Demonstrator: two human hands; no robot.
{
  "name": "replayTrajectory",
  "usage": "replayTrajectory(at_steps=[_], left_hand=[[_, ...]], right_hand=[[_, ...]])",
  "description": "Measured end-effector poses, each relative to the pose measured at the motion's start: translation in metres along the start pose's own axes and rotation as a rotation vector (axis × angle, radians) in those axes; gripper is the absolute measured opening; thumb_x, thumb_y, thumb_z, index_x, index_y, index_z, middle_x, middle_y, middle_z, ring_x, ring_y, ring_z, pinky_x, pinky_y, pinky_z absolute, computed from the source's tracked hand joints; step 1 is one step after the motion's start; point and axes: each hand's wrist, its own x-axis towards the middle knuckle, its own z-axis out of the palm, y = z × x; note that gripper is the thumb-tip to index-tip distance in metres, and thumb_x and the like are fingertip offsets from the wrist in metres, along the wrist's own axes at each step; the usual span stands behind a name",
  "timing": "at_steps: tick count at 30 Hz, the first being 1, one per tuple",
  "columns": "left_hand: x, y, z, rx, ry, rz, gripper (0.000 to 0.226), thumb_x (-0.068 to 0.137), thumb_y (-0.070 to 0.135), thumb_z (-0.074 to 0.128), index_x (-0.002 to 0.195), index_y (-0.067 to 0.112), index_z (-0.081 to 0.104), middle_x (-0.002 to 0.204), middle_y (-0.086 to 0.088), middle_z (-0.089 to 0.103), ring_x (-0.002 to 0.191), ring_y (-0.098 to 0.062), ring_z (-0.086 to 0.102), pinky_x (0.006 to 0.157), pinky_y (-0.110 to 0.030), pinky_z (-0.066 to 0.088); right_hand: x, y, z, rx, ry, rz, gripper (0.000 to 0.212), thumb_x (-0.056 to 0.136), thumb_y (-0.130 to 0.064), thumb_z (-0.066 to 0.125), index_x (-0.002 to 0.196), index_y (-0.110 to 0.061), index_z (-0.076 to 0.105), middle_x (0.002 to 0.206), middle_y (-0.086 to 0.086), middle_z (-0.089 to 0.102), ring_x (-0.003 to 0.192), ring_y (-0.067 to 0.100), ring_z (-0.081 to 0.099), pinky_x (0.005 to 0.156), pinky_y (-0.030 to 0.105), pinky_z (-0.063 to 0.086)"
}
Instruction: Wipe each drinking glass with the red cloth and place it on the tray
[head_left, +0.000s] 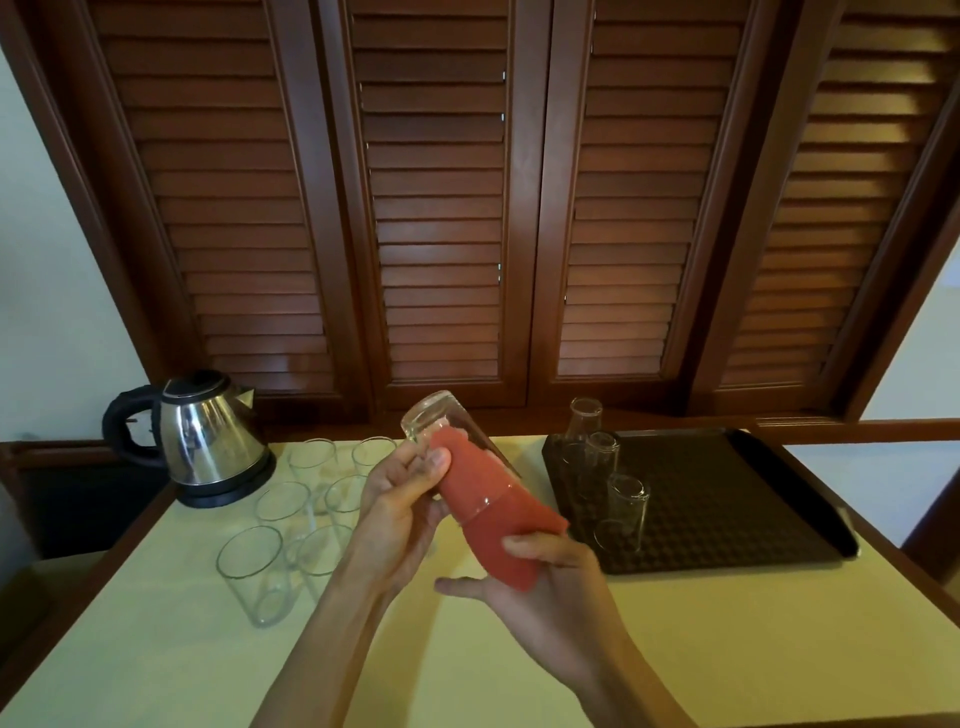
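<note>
Red cloth (498, 519) stuffed in the glass (447, 431): left hand (400, 514) grips glass, right (540, 577) pinches cloth, wiping inside

Glasses (291, 525) left — tray (727, 499) (right)

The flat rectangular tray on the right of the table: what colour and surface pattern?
Dark brown-black rectangular tray, its floor covered in a regular grid of small raised bumps; head view.
</note>
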Motion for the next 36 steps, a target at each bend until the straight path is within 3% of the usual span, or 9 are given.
replayTrajectory(at_steps=[5,8,12,14,19,23,25,29,36], left_hand=[[0.006,0.013,-0.009,0.011,0.082,0.03,0.056,0.085,0.018,0.072,0.137,0.005,0.059,0.124,-0.012,0.071,0.103,-0.034,0.075,0.083,-0.044,0.064],[0.003,0.014,-0.005,-0.016,0.08,0.015,0.056,0.086,0.027,0.07,0.138,0.008,0.059,0.121,-0.008,0.072,0.102,-0.034,0.074,0.085,-0.045,0.063],[-0.004,0.0,0.024,-0.007,-0.007,-0.089,0.049,0.098,0.04,0.055,0.14,0.014,0.061,0.134,-0.008,0.067,0.111,-0.025,0.07,0.096,-0.043,0.054],[-0.011,-0.007,0.031,0.062,-0.04,-0.082,0.051,0.108,0.047,0.039,0.146,0.018,0.057,0.145,-0.009,0.063,0.134,-0.025,0.06,0.112,-0.049,0.044],[-0.019,-0.017,0.025,0.336,-0.033,0.016,0.053,0.109,0.058,0.03,0.148,0.032,0.055,0.146,0.002,0.063,0.138,-0.019,0.057,0.107,-0.047,0.05],[-0.018,-0.002,0.017,0.305,0.008,-0.022,0.058,0.103,0.064,0.035,0.139,0.029,0.064,0.134,-0.002,0.071,0.129,-0.023,0.064,0.103,-0.049,0.053],[-0.028,-0.007,0.016,0.389,-0.104,-0.04,0.058,0.094,0.071,0.051,0.138,0.036,0.063,0.126,0.002,0.073,0.11,-0.021,0.073,0.089,-0.049,0.06],[-0.034,-0.009,0.002,0.528,-0.221,-0.052,0.059,0.06,0.03,0.091,0.115,0.041,0.072,0.103,0.008,0.073,0.079,-0.017,0.069,0.071,-0.027,0.055],[-0.018,0.008,-0.017,0.74,-0.072,0.025,0.063,0.058,0.023,0.09,0.117,0.031,0.069,0.102,0.003,0.07,0.088,-0.032,0.069,0.066,-0.023,0.052]], right_hand=[[-0.021,-0.018,-0.008,0.253,0.17,-0.183,0.082,0.025,0.0,0.096,0.104,-0.006,0.076,0.122,0.02,0.07,0.106,0.046,0.068,0.087,0.087,0.034],[0.004,-0.046,-0.007,0.144,0.012,-0.236,0.037,0.068,-0.014,0.082,0.105,-0.015,0.08,0.124,0.012,0.071,0.118,0.033,0.066,0.099,0.065,0.046],[0.005,-0.018,0.011,-1.199,0.062,-0.643,0.073,0.089,-0.028,0.065,0.156,-0.023,0.036,0.162,-0.007,0.034,0.152,0.015,0.028,0.122,0.042,0.024],[0.001,-0.003,0.022,-1.511,-0.024,-0.739,0.082,0.096,-0.042,0.057,0.161,-0.021,0.011,0.169,-0.013,0.005,0.156,0.012,-0.001,0.126,0.043,0.01],[0.02,-0.02,0.034,-1.391,0.002,-0.546,0.079,0.098,-0.061,0.04,0.16,-0.033,0.001,0.166,-0.025,-0.011,0.153,-0.001,-0.009,0.127,0.036,0.008],[0.008,0.008,0.019,-1.38,-0.148,-0.594,0.065,0.104,-0.03,0.038,0.161,-0.025,0.008,0.169,-0.017,-0.003,0.156,0.008,-0.006,0.126,0.043,0.005],[0.021,-0.008,0.019,-1.21,-0.066,-0.499,0.064,0.102,-0.034,0.036,0.161,-0.031,0.012,0.167,-0.021,0.007,0.154,0.004,0.01,0.123,0.034,0.024],[0.031,-0.042,0.021,-1.047,-0.037,-0.322,0.046,0.103,-0.037,0.041,0.141,-0.018,0.056,0.134,-0.006,0.066,0.125,0.013,0.061,0.106,0.037,0.049],[0.02,-0.037,0.012,-1.137,-0.096,-0.495,0.037,0.102,-0.021,0.044,0.135,-0.019,0.062,0.134,-0.009,0.066,0.132,0.012,0.055,0.111,0.026,0.04]])
